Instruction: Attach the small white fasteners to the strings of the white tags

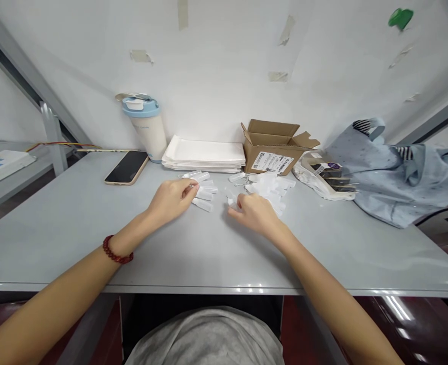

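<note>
My left hand [171, 201] is over the table with its thumb and fingers closed together, its fingertips at a fanned row of small clear plastic tubes [208, 190] with white ends. Whether one of these tubes is between the fingertips is hard to see. To the right, my right hand [257, 212] has its fingers curled round a small clear plastic tube [230, 198], mostly covered by the thumb and index finger. Just behind that hand lies a loose pile of similar translucent pieces [271, 185].
Along the wall stand a cup with a blue lid [147, 126], a stack of white envelopes [208, 153] and an open cardboard box [271, 152]. A phone [128, 167] lies at left. A plastic-wrapped package [328, 177] and a light blue cloth bag [394, 172] are at right.
</note>
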Action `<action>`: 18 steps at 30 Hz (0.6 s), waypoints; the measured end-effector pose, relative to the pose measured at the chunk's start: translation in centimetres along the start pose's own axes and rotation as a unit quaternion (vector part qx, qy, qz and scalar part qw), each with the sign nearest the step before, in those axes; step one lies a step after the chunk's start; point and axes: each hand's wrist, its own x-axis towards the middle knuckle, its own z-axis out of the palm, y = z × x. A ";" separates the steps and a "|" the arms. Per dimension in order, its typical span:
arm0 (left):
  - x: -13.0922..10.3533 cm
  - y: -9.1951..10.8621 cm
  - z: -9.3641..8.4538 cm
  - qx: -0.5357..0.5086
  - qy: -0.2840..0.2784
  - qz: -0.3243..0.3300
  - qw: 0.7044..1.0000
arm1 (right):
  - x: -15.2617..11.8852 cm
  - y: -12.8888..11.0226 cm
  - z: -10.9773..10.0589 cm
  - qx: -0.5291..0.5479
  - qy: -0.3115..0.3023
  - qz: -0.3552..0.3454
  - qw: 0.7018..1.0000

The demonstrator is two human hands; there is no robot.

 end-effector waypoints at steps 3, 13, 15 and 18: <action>-0.2 0.4 0.2 -0.048 -0.028 0.004 0.998 | -0.2 -0.4 -0.2 0.036 0.036 -0.015 0.999; -0.6 2.2 -0.6 -0.192 -0.112 -0.017 0.975 | -0.8 -1.3 0.1 0.036 0.028 -0.128 0.991; -0.6 2.3 -0.7 -0.189 -0.116 -0.004 0.975 | -0.9 -1.4 0.2 0.030 0.025 -0.135 0.990; -0.6 2.3 -0.6 -0.171 -0.112 0.012 0.979 | -0.8 -1.4 0.2 0.024 0.024 -0.139 0.990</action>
